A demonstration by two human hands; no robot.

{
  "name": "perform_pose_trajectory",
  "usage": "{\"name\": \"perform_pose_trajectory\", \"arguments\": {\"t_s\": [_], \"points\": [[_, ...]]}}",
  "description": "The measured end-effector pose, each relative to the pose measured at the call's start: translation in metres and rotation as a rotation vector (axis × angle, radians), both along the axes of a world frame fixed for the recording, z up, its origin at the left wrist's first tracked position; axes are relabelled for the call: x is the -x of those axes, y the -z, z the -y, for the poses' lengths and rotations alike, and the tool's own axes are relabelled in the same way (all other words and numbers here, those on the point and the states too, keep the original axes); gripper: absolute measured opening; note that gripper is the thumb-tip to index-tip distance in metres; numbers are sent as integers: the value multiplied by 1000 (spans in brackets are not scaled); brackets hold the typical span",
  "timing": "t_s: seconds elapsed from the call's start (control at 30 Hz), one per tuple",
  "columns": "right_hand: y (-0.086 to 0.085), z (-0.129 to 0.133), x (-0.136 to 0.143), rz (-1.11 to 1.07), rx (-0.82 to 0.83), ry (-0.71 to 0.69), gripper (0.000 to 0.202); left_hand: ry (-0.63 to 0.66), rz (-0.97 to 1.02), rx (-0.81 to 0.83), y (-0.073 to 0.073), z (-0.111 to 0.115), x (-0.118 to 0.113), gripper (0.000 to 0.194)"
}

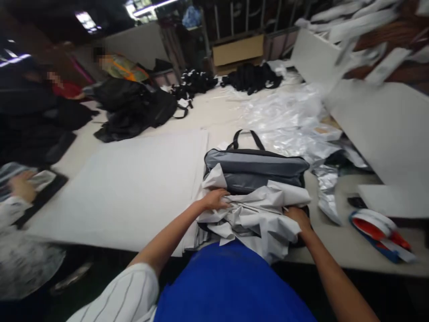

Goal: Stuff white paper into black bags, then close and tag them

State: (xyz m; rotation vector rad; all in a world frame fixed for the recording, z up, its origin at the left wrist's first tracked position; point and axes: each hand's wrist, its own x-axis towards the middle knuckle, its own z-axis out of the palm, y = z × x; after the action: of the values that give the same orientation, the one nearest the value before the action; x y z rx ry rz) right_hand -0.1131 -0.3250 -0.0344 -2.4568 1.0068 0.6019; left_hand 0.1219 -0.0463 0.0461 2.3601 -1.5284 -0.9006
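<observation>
An unzipped bag with a grey lining, black trim and a black strap loop lies on the table right in front of me. Crumpled white paper fills its near part and spills over the front edge. My left hand is closed on the paper at the left, with fingers bent into the folds. At the right side of the bag, my right hand grips the paper's edge, its fingers partly hidden beneath it. What lies under the paper cannot be seen.
A stack of large white sheets lies left of the bag. Clear plastic bags spread behind it; tape rolls sit at right. Black bags are piled at back left. A co-worker's hand works at far left.
</observation>
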Motion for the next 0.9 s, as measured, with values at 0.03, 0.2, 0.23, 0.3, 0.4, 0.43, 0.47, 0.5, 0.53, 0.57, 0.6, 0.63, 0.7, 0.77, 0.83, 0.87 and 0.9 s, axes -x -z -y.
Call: {"name": "perform_pose_trajectory", "arguments": {"t_s": [0.03,0.2,0.23,0.3,0.4,0.43,0.47,0.5,0.53,0.57,0.6,0.63,0.7,0.77,0.83,0.87,0.9], "points": [[-1,5,4,-59,7,46,28,-30,4,85,0,-7,1,58],[1,7,-16,-92,-25,73,36,-49,106,58,-12,-41,24,78],[0,6,-19,-85,-38,59,35,-14,159,17,-13,-43,29,86],[-9,8,-18,-81,-52,28,34,41,266,-49,-12,-45,38,95],[-41,12,-3,-78,-27,-28,35,56,359,-86,-12,-51,42,87],[-55,11,4,-32,8,-35,35,51,382,-77,-12,-55,42,84],[-70,8,9,62,56,-37,35,42,409,-59,-13,-58,41,81],[-84,4,13,197,109,-43,36,31,439,-33,-14,-62,40,78],[-95,-1,14,358,159,-63,38,20,469,-3,-13,-64,39,76],[-103,-7,13,520,201,-99,43,9,498,27,-12,-65,37,73],[-105,-12,10,651,232,-153,49,2,522,52,-8,-64,35,69],[-103,-17,4,735,258,-224,56,-2,541,69,-3,-61,32,65],[-85,-23,-9,764,302,-357,62,-7,574,78,8,-51,23,57],[-58,-23,-20,697,326,-427,55,-15,593,61,20,-38,12,55],[-33,-21,-23,608,318,-439,42,-12,580,41,30,-27,2,55],[-23,-19,-22,567,312,-428,37,-2,561,36,34,-23,-1,55],[-16,-17,-19,531,305,-412,34,10,541,38,37,-19,-3,54]]}}
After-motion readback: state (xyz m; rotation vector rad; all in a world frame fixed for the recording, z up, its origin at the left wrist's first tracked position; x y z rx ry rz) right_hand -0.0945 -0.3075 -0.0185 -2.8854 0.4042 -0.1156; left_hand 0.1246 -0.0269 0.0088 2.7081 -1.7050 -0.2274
